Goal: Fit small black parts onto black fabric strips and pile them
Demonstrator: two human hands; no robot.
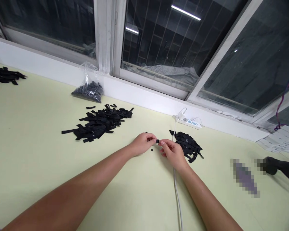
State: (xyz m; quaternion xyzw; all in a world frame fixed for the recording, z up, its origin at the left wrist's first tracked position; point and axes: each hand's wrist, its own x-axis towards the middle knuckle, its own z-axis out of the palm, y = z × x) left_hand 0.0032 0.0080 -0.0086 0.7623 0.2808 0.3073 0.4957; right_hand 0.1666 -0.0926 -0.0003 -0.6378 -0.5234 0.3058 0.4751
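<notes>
- Because fingers cover much of it, we see only a short part of the black strip, between the two hands over the bench.
- Left hand: grip narrow, holding the strip between thumb and fingers; the strip's left part is hidden.
- Right hand: thumb and forefinger close together at the strip's right end, beside a pale bit too small for us to identify. Whether this grip pinches the strip, we cannot tell.
- Small black ring: on the bench, just below the fingertips.
- Left pile and right pile: black strips, overlapping; we cannot count them. Right hand partly covers the latter's near side.
- White cable: passes behind the right hand, partly hidden.
- Clear bag: dark contents, blurred by the plastic.
- Far-left heap: cut off by the frame.
- Pixelated patch: unreadable to us.
</notes>
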